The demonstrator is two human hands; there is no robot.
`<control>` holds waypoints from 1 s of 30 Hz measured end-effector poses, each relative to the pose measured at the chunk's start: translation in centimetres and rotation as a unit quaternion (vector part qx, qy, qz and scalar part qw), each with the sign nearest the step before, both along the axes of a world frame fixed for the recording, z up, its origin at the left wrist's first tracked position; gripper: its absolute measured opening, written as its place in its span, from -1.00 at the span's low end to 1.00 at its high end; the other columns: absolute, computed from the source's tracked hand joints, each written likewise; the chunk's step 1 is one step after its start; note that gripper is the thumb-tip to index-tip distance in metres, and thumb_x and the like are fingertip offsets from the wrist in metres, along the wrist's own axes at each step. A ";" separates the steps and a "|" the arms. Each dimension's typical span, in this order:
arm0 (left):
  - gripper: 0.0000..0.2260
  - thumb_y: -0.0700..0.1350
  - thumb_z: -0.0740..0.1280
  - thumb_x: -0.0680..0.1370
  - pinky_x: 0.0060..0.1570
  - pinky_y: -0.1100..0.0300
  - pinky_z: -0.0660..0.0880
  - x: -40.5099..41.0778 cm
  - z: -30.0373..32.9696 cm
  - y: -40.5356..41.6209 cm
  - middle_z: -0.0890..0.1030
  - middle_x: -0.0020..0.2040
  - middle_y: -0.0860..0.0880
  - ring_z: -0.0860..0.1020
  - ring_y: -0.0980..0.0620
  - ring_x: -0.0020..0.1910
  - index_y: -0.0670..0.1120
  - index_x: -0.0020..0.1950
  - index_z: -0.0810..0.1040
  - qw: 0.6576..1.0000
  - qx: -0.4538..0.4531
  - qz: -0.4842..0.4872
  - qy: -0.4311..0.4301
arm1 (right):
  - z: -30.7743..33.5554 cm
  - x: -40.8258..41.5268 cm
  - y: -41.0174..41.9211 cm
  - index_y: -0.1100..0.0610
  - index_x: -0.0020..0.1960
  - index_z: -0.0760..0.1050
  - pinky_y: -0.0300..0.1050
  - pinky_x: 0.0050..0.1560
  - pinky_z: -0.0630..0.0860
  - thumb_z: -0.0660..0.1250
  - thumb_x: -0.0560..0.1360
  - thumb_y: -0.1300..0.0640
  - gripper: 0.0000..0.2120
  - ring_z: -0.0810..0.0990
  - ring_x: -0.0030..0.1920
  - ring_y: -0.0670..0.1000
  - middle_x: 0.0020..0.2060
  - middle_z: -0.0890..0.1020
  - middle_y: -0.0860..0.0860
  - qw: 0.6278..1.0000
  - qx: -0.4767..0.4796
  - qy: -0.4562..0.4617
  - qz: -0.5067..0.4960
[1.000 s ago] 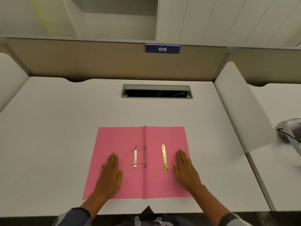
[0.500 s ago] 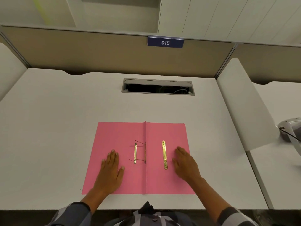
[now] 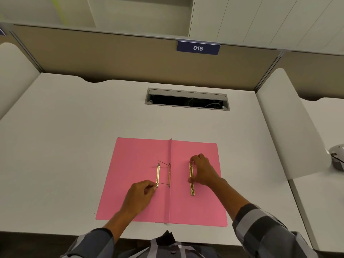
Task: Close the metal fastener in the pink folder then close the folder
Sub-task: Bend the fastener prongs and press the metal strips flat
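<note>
A pink folder [image 3: 139, 174] lies open on a white desk [image 3: 74, 146]. The left hand [image 3: 139, 197] pinches the near end of a brass fastener bar [image 3: 158, 175] beside the spine; the right hand [image 3: 203, 170] pinches a loose brass strip [image 3: 191, 187] on the right leaf

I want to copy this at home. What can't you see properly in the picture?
Head view only:
- Right hand: its fingers cover part of the loose bar, so the grip is unclear.
- Left hand: fingertips hide the near end of the fastener.
- Fastener prongs: too thin to tell their shape.
- Desk slot: dark inside.
- Grey thing: cut off by the right edge.
</note>
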State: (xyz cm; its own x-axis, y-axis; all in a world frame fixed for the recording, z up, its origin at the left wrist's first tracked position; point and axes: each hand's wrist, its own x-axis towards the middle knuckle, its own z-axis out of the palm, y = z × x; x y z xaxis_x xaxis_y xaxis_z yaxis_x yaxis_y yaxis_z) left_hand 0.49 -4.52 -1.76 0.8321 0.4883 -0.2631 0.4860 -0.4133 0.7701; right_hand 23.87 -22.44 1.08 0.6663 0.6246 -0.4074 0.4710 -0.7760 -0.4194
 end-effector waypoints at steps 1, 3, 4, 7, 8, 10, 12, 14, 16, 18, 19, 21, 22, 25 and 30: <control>-0.86 -0.11 0.45 0.60 0.06 0.22 0.64 -0.1 -0.1 -0.1 0.73 -0.02 0.10 0.67 0.15 -0.04 -0.02 0.14 0.73 1.000 -0.009 0.002 0.005 | 0.0 0.2 0.3 0.13 0.36 0.39 0.11 0.21 0.57 0.72 0.21 0.01 -0.16 0.41 0.24 0.10 0.27 0.43 0.08 1.000 -0.012 -0.002 0.006; -0.86 -0.12 0.46 0.60 0.06 0.19 0.66 -0.3 -0.4 0.0 0.73 -0.03 0.10 0.69 0.13 -0.06 -0.01 0.14 0.72 1.000 -0.021 0.007 0.014 | -0.1 0.5 0.7 0.12 0.33 0.39 0.10 0.19 0.57 0.72 0.20 0.00 -0.17 0.39 0.21 0.11 0.25 0.41 0.09 0.999 -0.031 0.000 0.009; -0.86 -0.13 0.46 0.60 0.06 0.19 0.66 -0.4 -0.6 0.0 0.73 -0.03 0.11 0.69 0.13 -0.07 -0.01 0.14 0.72 0.999 -0.025 0.011 0.017 | -0.1 0.6 0.9 0.12 0.32 0.38 0.09 0.17 0.56 0.73 0.19 0.00 -0.17 0.39 0.20 0.11 0.25 0.40 0.09 0.999 -0.039 0.002 0.009; -0.86 -0.14 0.47 0.59 0.04 0.22 0.66 -0.6 -0.8 0.1 0.73 -0.05 0.11 0.69 0.13 -0.09 0.00 0.14 0.72 0.999 -0.031 0.016 0.019 | -0.1 0.9 1.2 0.12 0.29 0.38 0.03 0.15 0.54 0.74 0.17 0.00 -0.16 0.37 0.18 0.11 0.23 0.39 0.11 0.999 -0.049 0.012 0.010; -0.86 -0.14 0.47 0.59 0.03 0.22 0.67 -0.6 -0.9 0.0 0.73 -0.06 0.12 0.69 0.13 -0.10 0.00 0.13 0.72 0.999 -0.035 0.019 0.018 | -0.1 1.0 1.3 0.13 0.28 0.38 0.02 0.14 0.54 0.74 0.16 0.00 -0.16 0.37 0.17 0.10 0.22 0.39 0.11 0.999 -0.049 0.014 0.010; -0.88 -0.14 0.48 0.58 -0.02 0.23 0.67 -0.4 -0.8 -0.1 0.73 -0.10 0.13 0.70 0.13 -0.14 0.02 0.10 0.72 0.998 -0.046 0.028 0.013 | 0.0 1.0 1.4 0.12 0.24 0.36 0.02 0.10 0.54 0.75 0.13 0.00 -0.16 0.37 0.14 0.10 0.19 0.40 0.09 0.999 -0.046 0.017 0.005; -0.89 -0.13 0.49 0.57 -0.08 0.23 0.68 -0.1 -0.8 -0.4 0.74 -0.15 0.11 0.70 0.12 -0.21 0.04 0.07 0.71 0.997 -0.063 0.043 0.004 | 0.1 1.0 1.5 0.12 0.18 0.35 0.03 0.04 0.53 0.76 0.09 0.01 -0.16 0.38 0.09 0.09 0.13 0.41 0.07 0.999 -0.038 0.021 -0.002; -0.88 -0.15 0.50 0.56 -0.12 0.22 0.68 0.4 -0.7 -0.8 0.74 -0.19 0.08 0.71 0.12 -0.24 0.06 0.04 0.70 0.994 -0.084 0.063 -0.005 | 0.1 1.0 1.4 0.10 0.12 0.32 -0.04 -0.13 0.49 0.77 0.08 0.07 -0.19 0.40 -0.04 0.04 0.04 0.46 0.04 0.999 -0.019 0.044 -0.012; -0.86 -0.19 0.50 0.56 -0.13 0.17 0.70 0.9 -0.8 -1.3 0.75 -0.20 0.01 0.72 0.08 -0.25 0.06 0.01 0.69 0.989 -0.112 0.094 -0.018 | 0.0 0.9 1.3 0.08 0.10 0.27 -0.12 -0.26 0.45 0.76 0.13 0.18 -0.21 0.43 -0.18 -0.02 -0.07 0.50 0.03 0.996 -0.002 0.081 -0.024; -0.86 -0.24 0.50 0.55 -0.11 0.08 0.72 1.3 -0.9 -1.6 0.75 -0.20 -0.04 0.74 0.00 -0.25 -0.01 0.02 0.71 0.982 -0.139 0.120 -0.032 | 0.1 0.7 1.2 0.06 0.13 0.25 -0.11 -0.29 0.54 0.72 0.20 0.27 -0.24 0.50 -0.20 -0.02 -0.08 0.54 0.07 0.994 0.009 0.105 -0.032; -0.87 -0.25 0.50 0.55 -0.10 0.06 0.72 1.5 -1.0 -1.8 0.75 -0.21 -0.05 0.74 -0.03 -0.25 -0.03 0.02 0.72 0.980 -0.147 0.128 -0.038 | 0.2 0.6 1.3 0.05 0.15 0.25 -0.06 -0.28 0.61 0.70 0.23 0.30 -0.26 0.55 -0.19 0.02 -0.06 0.56 0.10 0.993 0.015 0.111 -0.036; -0.87 -0.25 0.51 0.54 -0.12 0.06 0.73 1.7 -1.0 -2.0 0.76 -0.22 -0.06 0.74 -0.06 -0.25 -0.04 0.00 0.73 0.977 -0.152 0.137 -0.050 | 0.6 0.4 1.5 0.05 0.18 0.28 0.07 -0.19 0.72 0.63 0.30 0.37 -0.32 0.67 -0.13 0.15 -0.02 0.57 0.17 0.990 0.043 0.125 -0.049; -0.87 -0.26 0.51 0.54 -0.13 0.06 0.73 1.8 -1.0 -2.1 0.76 -0.22 -0.06 0.74 -0.07 -0.25 -0.05 0.00 0.74 0.977 -0.154 0.139 -0.056 | 0.8 0.3 1.7 0.05 0.19 0.30 0.12 -0.17 0.73 0.60 0.33 0.40 -0.35 0.69 -0.12 0.20 0.00 0.57 0.19 0.987 0.066 0.135 -0.060; -0.88 -0.28 0.50 0.54 -0.15 0.03 0.73 2.2 -0.8 -2.1 0.76 -0.20 -0.09 0.73 -0.09 -0.24 -0.09 0.00 0.75 0.973 -0.167 0.142 -0.066 | 1.6 -0.2 2.5 0.05 0.25 0.31 0.08 -0.17 0.74 0.56 0.37 0.43 -0.36 0.72 -0.14 0.18 0.03 0.57 0.21 0.973 0.127 0.168 -0.090; -0.86 -0.28 0.51 0.53 -0.15 0.06 0.72 2.6 -0.4 -2.2 0.78 -0.17 0.02 0.73 -0.03 -0.28 -0.05 -0.02 0.76 0.973 -0.176 0.132 -0.074 | 2.9 -1.6 4.7 0.08 0.28 0.37 -0.04 -0.19 0.73 0.60 0.35 0.38 -0.36 0.75 -0.20 0.11 -0.02 0.63 0.17 0.954 0.192 0.211 -0.093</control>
State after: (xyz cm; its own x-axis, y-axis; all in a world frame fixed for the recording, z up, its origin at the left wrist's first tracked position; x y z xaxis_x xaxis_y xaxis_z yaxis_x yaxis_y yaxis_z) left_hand 3.12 -6.77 -2.13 0.7319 0.5912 -0.3388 0.4119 0.0122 0.9111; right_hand 22.24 -17.77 3.95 0.6074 0.6687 -0.4289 0.0662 -0.5807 -0.8114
